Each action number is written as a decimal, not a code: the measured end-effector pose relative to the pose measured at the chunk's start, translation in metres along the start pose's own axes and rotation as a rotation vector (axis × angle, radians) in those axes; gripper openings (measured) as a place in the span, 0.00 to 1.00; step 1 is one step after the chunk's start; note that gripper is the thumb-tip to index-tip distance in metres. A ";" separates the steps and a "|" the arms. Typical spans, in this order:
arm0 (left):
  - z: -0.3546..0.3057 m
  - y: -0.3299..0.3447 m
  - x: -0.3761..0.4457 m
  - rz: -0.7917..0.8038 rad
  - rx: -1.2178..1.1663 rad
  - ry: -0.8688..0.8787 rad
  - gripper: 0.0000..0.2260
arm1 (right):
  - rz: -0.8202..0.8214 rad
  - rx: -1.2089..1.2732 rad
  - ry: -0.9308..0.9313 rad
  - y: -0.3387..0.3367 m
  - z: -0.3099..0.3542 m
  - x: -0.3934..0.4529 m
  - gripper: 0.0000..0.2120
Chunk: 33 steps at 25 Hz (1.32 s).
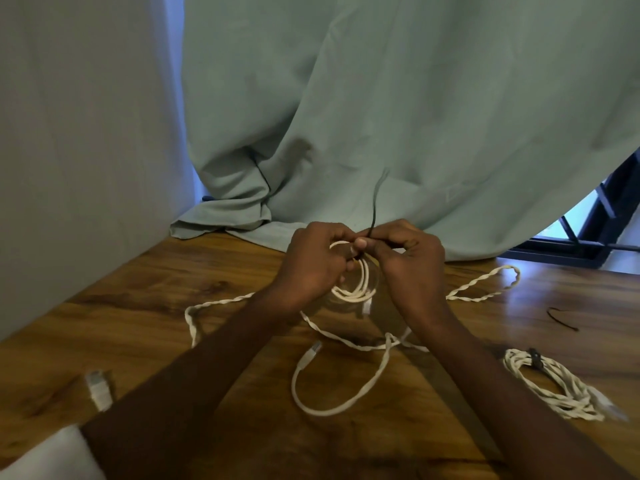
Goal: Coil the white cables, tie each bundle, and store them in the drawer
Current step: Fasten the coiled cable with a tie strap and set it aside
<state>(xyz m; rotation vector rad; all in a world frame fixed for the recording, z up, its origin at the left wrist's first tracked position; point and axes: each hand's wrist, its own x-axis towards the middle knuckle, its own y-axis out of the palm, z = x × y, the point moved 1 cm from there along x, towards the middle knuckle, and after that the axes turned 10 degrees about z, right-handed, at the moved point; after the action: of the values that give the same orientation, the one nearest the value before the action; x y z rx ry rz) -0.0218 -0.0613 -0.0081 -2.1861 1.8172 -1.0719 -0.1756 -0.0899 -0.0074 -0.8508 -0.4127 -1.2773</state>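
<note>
Above the wooden table [194, 344] my left hand [313, 261] grips a small coil of white cable [356, 289]. My right hand [408, 258] pinches a thin black tie [375, 202] at the top of that coil; the tie's free end sticks up. A loose white cable [332, 408] with a plug lies on the table below my hands. A twisted white cable [485, 287] runs across the table to the left and right. A finished white bundle [554, 386] with a black tie round it lies at the right.
A second black tie [562, 318] lies on the table at the far right. A white plug [98, 389] sits near the left front edge. A green cloth [381, 116] hangs behind the table and drapes onto its back edge. No drawer is in view.
</note>
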 end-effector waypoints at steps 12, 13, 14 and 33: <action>0.002 0.012 -0.008 0.157 0.133 0.319 0.14 | -0.083 0.489 0.517 -0.005 0.001 0.004 0.07; 0.004 0.015 -0.009 0.135 0.255 0.364 0.15 | -0.089 0.550 0.555 -0.002 0.003 0.003 0.07; 0.005 0.017 -0.011 0.100 0.350 0.405 0.17 | -0.091 0.634 0.606 0.000 0.002 0.002 0.07; 0.022 -0.006 0.006 -0.111 0.501 0.071 0.06 | 0.106 -0.319 -0.108 0.009 -0.002 -0.003 0.13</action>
<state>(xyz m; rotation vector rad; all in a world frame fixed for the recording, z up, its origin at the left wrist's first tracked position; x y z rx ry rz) -0.0043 -0.0730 -0.0187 -1.9757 1.2735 -1.4538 -0.1686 -0.0895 -0.0135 -1.1996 -0.2478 -1.2189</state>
